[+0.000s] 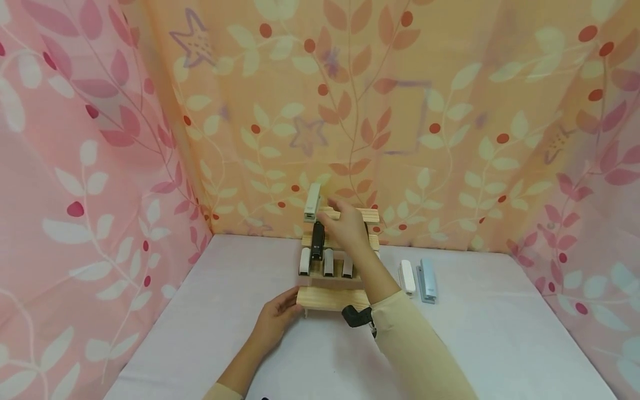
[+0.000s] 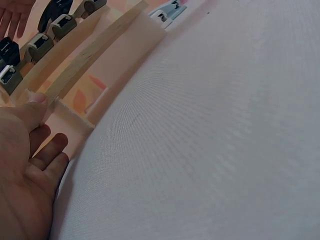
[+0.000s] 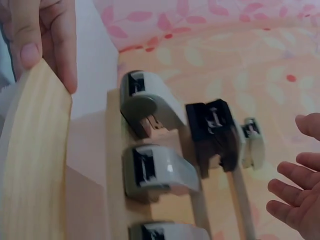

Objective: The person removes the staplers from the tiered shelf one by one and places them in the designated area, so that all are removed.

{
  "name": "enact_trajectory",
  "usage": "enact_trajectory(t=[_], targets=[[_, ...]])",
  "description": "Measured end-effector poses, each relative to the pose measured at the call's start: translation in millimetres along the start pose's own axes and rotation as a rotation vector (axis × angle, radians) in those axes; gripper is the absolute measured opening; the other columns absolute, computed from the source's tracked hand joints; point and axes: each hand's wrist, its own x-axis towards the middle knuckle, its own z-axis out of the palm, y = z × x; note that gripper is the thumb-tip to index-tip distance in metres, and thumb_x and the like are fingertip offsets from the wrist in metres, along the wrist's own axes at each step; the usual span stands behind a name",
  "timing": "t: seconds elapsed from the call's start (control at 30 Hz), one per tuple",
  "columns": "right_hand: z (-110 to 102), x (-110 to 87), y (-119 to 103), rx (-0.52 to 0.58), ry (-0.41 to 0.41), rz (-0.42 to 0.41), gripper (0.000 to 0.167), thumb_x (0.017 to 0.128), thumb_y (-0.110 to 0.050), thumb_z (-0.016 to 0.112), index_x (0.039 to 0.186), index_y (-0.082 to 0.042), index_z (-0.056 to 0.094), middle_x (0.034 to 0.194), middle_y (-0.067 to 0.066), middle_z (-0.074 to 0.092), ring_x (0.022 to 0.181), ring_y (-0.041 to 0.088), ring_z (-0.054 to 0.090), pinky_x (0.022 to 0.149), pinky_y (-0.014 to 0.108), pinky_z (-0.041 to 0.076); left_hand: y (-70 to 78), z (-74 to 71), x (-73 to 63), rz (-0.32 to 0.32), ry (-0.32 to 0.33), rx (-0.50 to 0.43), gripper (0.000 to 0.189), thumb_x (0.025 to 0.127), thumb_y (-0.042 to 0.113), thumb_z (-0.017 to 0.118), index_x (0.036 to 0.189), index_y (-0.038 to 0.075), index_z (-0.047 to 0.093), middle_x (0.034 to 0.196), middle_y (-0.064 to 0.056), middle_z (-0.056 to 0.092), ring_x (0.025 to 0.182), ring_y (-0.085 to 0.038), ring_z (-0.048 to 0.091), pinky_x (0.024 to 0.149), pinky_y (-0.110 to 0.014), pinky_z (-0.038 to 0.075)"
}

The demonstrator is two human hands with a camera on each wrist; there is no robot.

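Note:
A tiered wooden rack (image 1: 332, 298) stands on the table, holding staplers. My left hand (image 1: 274, 322) grips the left end of its lowest front board, thumb on the board's edge. Beside the top tier, my right hand (image 1: 347, 225) has its fingers spread and relaxed, holding nothing. Just left of it, a pale stapler (image 1: 312, 200) stands on the top tier; the right wrist view shows a gap between them. A black stapler (image 1: 317, 239) sits one tier lower. Below that is a row of three grey-white staplers (image 1: 328, 262). My right hand and forearm hide part of the rack's right side.
On the table right of the rack lie a white stapler (image 1: 407, 278) and a light blue stapler (image 1: 427, 280). Patterned cloth (image 1: 450, 139) hangs behind and at both sides. A black wrist mount (image 1: 356, 316) juts from the right sleeve over the lowest board.

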Motion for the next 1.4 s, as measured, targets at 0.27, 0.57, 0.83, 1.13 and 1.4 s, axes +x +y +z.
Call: enact_trajectory(t=[0.27,0.57,0.83,1.13,1.4], targets=[[24,9.1,5,0.031,0.003,0.057,0.061,0.094,-0.038,0.076,0.146,-0.013,0.057,0.146,0.012,0.059,0.132,0.029,0.058,0.104,0.047,0.054,-2.2,1.0,-0.8,-0.001,-0.010,-0.008,0.054,0.096,0.016,0.072,0.147,0.008,0.055,0.137,-0.012,0.066,0.126,-0.026,0.063,0.099,-0.022,0.054],[39,16.4,5,-0.072,0.003,0.055,0.064,0.091,-0.047,0.077,0.146,-0.020,0.057,0.137,0.011,0.066,0.108,0.027,0.069,0.080,0.044,0.060,-1.3,0.6,-1.2,-0.005,-0.007,-0.021,0.055,0.096,0.016,0.073,0.147,0.008,0.054,0.137,-0.012,0.065,0.127,-0.026,0.063,0.099,-0.022,0.055],[48,19.6,2,-0.121,0.011,0.077,0.070,0.090,-0.046,0.078,0.149,-0.014,0.054,0.121,0.009,0.074,0.090,0.023,0.070,0.076,0.040,0.059,-4.2,-0.3,0.5,0.002,-0.014,-0.014,0.054,0.096,0.017,0.072,0.147,0.010,0.055,0.138,-0.011,0.065,0.126,-0.023,0.063,0.100,-0.023,0.054],[60,23.9,0,-0.206,0.108,0.108,0.071,0.086,-0.049,0.081,0.145,-0.015,0.059,0.109,0.006,0.077,0.094,0.025,0.073,0.071,0.041,0.060,-4.2,-2.0,1.6,-0.004,-0.013,0.002,0.055,0.096,0.020,0.072,0.147,0.010,0.055,0.139,-0.011,0.064,0.128,-0.025,0.062,0.100,-0.023,0.054],[63,23.1,3,-0.232,0.159,0.086,0.061,0.089,-0.045,0.080,0.139,-0.015,0.064,0.110,0.007,0.077,0.085,0.023,0.072,0.064,0.038,0.056,-2.7,-1.3,2.0,-0.004,-0.013,0.001,0.055,0.096,0.018,0.072,0.147,0.009,0.054,0.140,-0.012,0.064,0.128,-0.025,0.062,0.100,-0.022,0.054]])
